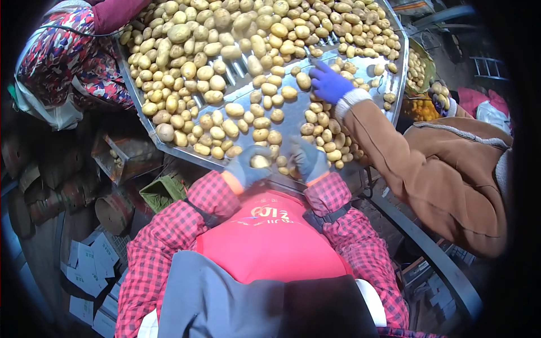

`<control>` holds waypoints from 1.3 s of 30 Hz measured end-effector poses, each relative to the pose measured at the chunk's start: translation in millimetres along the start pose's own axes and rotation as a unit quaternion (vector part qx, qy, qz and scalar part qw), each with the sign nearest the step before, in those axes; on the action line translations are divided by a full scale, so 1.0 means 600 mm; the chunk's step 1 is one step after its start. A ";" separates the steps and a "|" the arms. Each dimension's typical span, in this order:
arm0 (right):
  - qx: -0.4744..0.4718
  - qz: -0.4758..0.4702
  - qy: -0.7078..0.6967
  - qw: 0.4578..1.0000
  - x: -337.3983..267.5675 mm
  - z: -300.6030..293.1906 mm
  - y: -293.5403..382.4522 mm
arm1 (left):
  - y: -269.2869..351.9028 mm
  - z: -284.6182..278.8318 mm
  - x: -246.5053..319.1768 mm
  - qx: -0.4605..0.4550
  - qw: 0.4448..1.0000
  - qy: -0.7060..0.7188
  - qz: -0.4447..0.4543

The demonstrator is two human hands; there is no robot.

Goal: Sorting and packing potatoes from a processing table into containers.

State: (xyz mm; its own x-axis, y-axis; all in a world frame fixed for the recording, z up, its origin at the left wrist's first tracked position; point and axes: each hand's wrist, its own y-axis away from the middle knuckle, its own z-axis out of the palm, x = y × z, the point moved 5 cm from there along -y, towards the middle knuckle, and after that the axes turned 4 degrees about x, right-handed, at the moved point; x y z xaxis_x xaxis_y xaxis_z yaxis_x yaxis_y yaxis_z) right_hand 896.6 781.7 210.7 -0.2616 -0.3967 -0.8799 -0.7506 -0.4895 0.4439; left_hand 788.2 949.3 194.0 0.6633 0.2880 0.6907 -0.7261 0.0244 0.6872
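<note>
My left hand [249, 167], in a grey-blue glove, has its fingers around a pale potato [259, 162] at the near edge of a metal sorting table [291, 126]. Opposite it, my right hand [309, 159] wears the same kind of glove and is blurred. Its fingers are close to a few small potatoes [281, 161] between the two hands; whether it grips one cannot be made out. Loose potatoes [262, 123] lie in front of both hands, and a denser group [327, 135] sits just beyond my right hand.
A co-worker's purple-gloved hand [331, 82] reaches in from the right; their other hand holds several potatoes [440, 95]. Another person's sleeve [120, 14] is at upper left. A big potato heap [236, 21] covers the far side. Flattened cartons [91, 262] lie at lower left.
</note>
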 end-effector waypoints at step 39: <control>0.295 -0.184 0.451 0.822 0.046 -0.038 -0.033 | 0.202 -0.205 -0.037 0.072 0.990 0.112 0.055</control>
State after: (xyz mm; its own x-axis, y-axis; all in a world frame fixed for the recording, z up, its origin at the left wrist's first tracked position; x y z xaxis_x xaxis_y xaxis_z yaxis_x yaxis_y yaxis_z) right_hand 918.0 762.5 181.5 0.4056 -0.8504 -0.3350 -0.9115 -0.3488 -0.2181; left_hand 663.2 1063.6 234.0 0.5134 0.4875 0.7062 -0.7473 -0.1506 0.6472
